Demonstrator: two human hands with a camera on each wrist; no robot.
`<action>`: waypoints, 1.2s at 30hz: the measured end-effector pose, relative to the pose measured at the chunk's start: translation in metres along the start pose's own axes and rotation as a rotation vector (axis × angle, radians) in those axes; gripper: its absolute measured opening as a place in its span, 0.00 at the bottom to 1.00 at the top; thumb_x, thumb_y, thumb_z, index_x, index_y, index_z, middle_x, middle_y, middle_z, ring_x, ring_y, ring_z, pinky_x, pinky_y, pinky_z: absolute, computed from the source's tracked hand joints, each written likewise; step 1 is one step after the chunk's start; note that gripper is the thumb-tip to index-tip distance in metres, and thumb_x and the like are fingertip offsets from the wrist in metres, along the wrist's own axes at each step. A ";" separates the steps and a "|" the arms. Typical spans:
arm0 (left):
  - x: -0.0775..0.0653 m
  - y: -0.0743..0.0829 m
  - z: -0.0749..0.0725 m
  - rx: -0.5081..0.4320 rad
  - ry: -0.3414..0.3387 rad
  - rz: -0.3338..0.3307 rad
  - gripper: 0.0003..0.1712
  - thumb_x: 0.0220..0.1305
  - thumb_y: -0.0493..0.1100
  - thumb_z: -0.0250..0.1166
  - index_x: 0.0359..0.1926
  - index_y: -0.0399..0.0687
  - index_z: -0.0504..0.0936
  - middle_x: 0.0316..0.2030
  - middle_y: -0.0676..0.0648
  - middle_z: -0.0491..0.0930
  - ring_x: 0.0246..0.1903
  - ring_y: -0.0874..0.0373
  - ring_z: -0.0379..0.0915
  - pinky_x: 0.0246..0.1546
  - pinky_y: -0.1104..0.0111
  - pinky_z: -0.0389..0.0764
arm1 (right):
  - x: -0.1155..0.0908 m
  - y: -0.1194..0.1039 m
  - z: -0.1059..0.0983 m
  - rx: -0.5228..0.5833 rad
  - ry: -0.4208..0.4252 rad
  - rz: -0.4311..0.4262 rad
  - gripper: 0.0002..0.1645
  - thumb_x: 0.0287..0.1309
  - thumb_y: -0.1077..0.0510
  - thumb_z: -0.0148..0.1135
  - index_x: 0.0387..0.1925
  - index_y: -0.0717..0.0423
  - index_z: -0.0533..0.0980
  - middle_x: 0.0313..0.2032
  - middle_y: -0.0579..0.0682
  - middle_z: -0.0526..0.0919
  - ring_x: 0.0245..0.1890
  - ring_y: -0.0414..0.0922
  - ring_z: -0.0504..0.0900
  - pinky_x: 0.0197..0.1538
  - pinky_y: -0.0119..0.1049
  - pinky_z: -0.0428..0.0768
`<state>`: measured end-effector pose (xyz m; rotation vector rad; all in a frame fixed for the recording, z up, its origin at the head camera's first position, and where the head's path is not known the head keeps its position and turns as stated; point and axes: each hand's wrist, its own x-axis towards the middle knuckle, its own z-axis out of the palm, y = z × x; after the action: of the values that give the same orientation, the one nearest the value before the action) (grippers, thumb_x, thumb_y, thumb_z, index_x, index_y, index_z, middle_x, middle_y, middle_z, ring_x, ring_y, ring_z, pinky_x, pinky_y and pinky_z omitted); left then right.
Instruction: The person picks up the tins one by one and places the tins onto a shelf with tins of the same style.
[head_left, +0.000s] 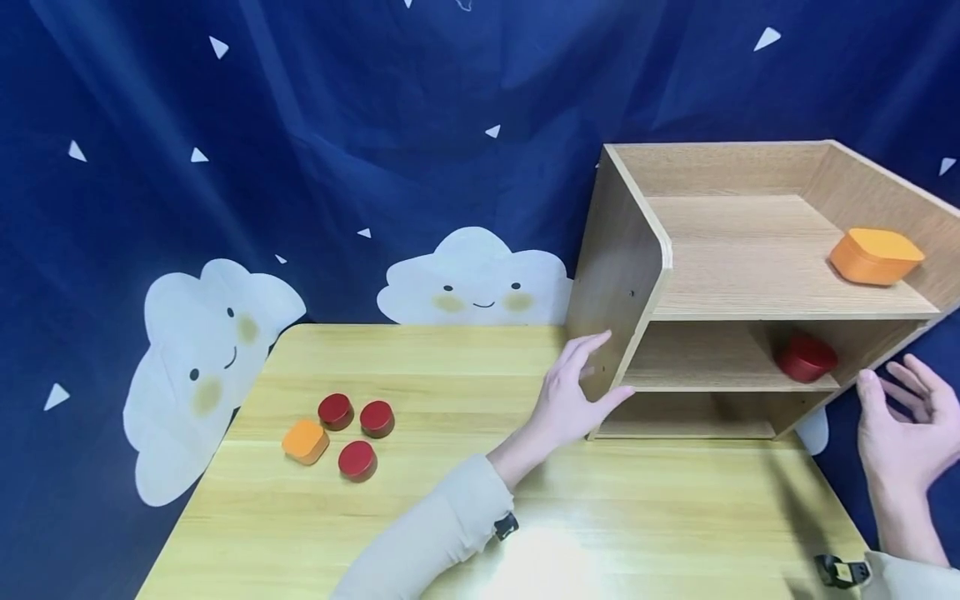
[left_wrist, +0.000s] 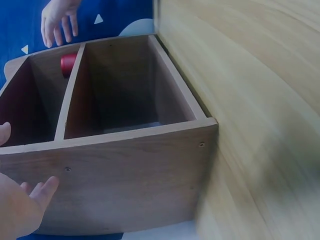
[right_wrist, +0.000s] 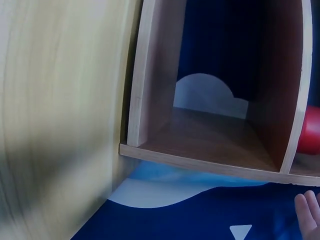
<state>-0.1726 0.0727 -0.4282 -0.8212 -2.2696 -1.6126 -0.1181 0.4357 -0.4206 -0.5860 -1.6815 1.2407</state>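
A wooden shelf unit [head_left: 630, 287] stands at the right of the table. Beside its left side panel is my left hand [head_left: 564, 396], fingers and thumb spread and nothing in them. My right hand [head_left: 911, 425] is off the unit's right side, fingers loosely bent, holding nothing. On the top shelf sits an orange rounded block [head_left: 876, 257], towards the right. A red round block [head_left: 807, 358] lies on the middle shelf at its right end, and the left wrist view shows this red block [left_wrist: 68, 65] too. The bottom compartment [left_wrist: 122, 80] holds nothing visible.
On the table's left part [head_left: 247, 517] lie a second orange block [head_left: 306, 442] and three red round blocks, one of them [head_left: 357, 461] nearest the front. Behind hangs a dark blue curtain [head_left: 420, 108] with white clouds and triangles.
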 end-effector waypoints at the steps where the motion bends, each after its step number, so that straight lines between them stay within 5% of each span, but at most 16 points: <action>1: 0.001 0.000 0.002 -0.010 0.004 0.006 0.43 0.63 0.47 0.77 0.76 0.51 0.70 0.71 0.47 0.73 0.66 0.51 0.78 0.61 0.71 0.84 | 0.001 0.000 0.001 0.001 0.009 0.005 0.27 0.59 0.61 0.73 0.61 0.46 0.83 0.45 0.23 0.87 0.39 0.18 0.84 0.44 0.14 0.76; 16: 0.013 0.000 0.018 -0.058 0.118 0.003 0.36 0.62 0.37 0.76 0.70 0.42 0.74 0.64 0.42 0.76 0.62 0.49 0.79 0.54 0.76 0.85 | 0.006 0.004 0.015 0.001 0.101 -0.064 0.20 0.59 0.62 0.71 0.53 0.50 0.87 0.37 0.23 0.86 0.33 0.19 0.83 0.40 0.11 0.77; 36: 0.020 -0.004 0.028 -0.055 0.245 0.089 0.34 0.53 0.29 0.74 0.64 0.39 0.81 0.53 0.39 0.81 0.47 0.50 0.85 0.44 0.79 0.86 | 0.018 0.002 0.020 0.080 0.082 -0.054 0.21 0.56 0.68 0.70 0.52 0.54 0.87 0.35 0.29 0.87 0.31 0.23 0.84 0.41 0.14 0.80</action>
<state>-0.1870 0.1038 -0.4316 -0.6844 -2.0012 -1.6433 -0.1443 0.4411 -0.4165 -0.5334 -1.5627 1.2232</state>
